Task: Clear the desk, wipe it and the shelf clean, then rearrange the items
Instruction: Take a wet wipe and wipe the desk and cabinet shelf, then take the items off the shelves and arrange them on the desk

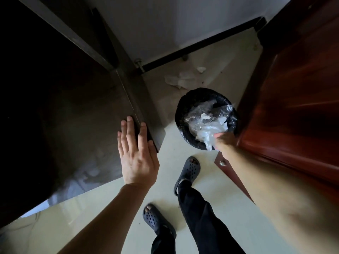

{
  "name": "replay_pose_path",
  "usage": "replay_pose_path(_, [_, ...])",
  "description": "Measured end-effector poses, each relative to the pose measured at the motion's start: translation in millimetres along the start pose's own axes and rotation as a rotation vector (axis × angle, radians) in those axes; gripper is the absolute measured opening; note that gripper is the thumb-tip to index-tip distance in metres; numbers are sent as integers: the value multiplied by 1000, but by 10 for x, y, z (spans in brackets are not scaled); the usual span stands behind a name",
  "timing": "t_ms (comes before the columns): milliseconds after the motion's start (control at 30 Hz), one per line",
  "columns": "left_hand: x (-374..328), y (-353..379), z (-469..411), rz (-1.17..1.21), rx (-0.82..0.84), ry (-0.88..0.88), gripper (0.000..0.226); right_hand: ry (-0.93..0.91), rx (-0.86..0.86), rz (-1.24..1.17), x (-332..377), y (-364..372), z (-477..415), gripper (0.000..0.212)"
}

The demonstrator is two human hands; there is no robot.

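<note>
Desk (73,116) fills the left, two dark slippers (189,171) on the pale floor near right of it, and the left hand (137,158) is held flat over its corner, fingers straight and slightly spread. Farther right, the right hand (224,141) grips one clear plastic bag (207,123) over one black-lined bin (181,110); beyond lie two crumpled white tissue scraps (178,80)

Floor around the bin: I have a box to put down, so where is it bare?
Bare floor lies between the desk corner and the bin, and left of the sandals. Behind the bin crumpled tissues litter it; the door hems the bin in.
</note>
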State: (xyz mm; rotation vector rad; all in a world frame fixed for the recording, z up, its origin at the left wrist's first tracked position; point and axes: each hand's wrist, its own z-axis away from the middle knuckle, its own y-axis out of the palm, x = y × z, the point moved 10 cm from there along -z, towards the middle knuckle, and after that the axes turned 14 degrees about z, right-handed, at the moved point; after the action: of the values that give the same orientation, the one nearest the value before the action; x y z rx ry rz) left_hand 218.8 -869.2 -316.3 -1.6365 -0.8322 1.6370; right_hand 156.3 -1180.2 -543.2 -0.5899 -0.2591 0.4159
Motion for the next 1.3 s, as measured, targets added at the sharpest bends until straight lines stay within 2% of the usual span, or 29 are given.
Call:
replay_pose_path(67, [-25, -15, -5, 34, 72, 26, 43, -32, 38, 68, 88, -8, 175, 37])
replay_pose_path(167, [-40, -103, -58, 0, 206, 12, 47, -72, 24, 69, 131, -81, 495, 20])
replay_pose_path(267, [-51, -242, -106, 17, 371, -117, 48, -138, 4, 61, 223, -166, 856, 15])
replay_pose_path(333, [-36, -471, -56, 27, 423, -211, 43, -166, -4, 50, 276, -228, 1190, 18])
replay_pose_path(400, [-48, -786, 45, 52, 444, -234, 37, -191, -38, 42, 334, -297, 1549, 19])
replay_pose_path(633, [78, -2167, 396, 142, 394, -172, 30, -351, -84, 20, 682, -259, 2931, 6])
replay_pose_path(767, [326, -2952, 435, 147, 325, -130, 28, -416, -93, -47, 1020, -189, 3585, 23])
replay_pose_path(900, [465, -3573, 378, 152, 270, -103, 27, -527, -83, -102, 1567, -274, 4289, 24])
replay_pose_path(1033, [491, -3959, 218, 159, 217, -87, 28, -678, -164, -15, 2185, -472, 4775, 29])
replay_pose_path(1100, [491, -4068, 120, 176, 196, -96, 28, -768, -264, 78, 2539, -636, 4983, 21])
replay_pose_path(1167, [481, -4115, 36, 187, 193, -103, 29, -843, -388, 150, 2898, -832, 5236, 22])
replay_pose_path(1300, [505, -4093, -133, 209, 195, -132, 28, -895, -462, 76, 3566, -1063, 5443, 48])
